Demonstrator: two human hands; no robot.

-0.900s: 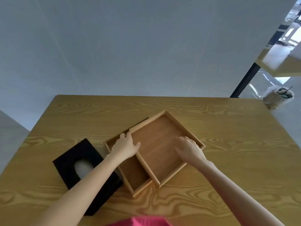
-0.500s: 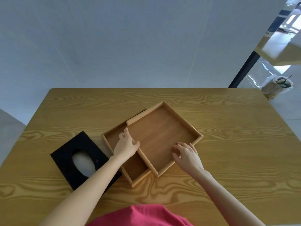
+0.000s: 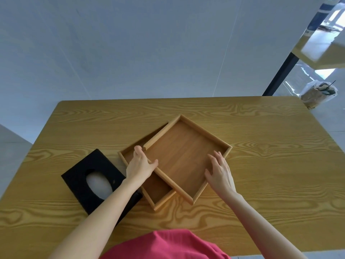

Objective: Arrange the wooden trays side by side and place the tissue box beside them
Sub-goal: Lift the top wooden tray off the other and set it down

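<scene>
Two wooden trays lie stacked and skewed at the middle of the table. The upper tray (image 3: 203,130) overlaps the lower tray (image 3: 158,190), which shows at the left and near side. My left hand (image 3: 140,166) rests on the upper tray's left rim, thumb inside it. My right hand (image 3: 220,171) lies flat inside the upper tray against its right rim, fingers spread. A black tissue box (image 3: 78,176) with a white tissue in its oval slot sits left of the trays, partly under my left forearm.
The wooden table (image 3: 270,165) has bare surface to the right of the trays and behind them. A bagged bin (image 3: 317,94) stands on the floor beyond the far right corner, near a black post (image 3: 280,75).
My right hand has slid from the near-right rim to further inside the upper tray. The upper tray sits a little more to the right over the lower one. The head camera has tilted.
</scene>
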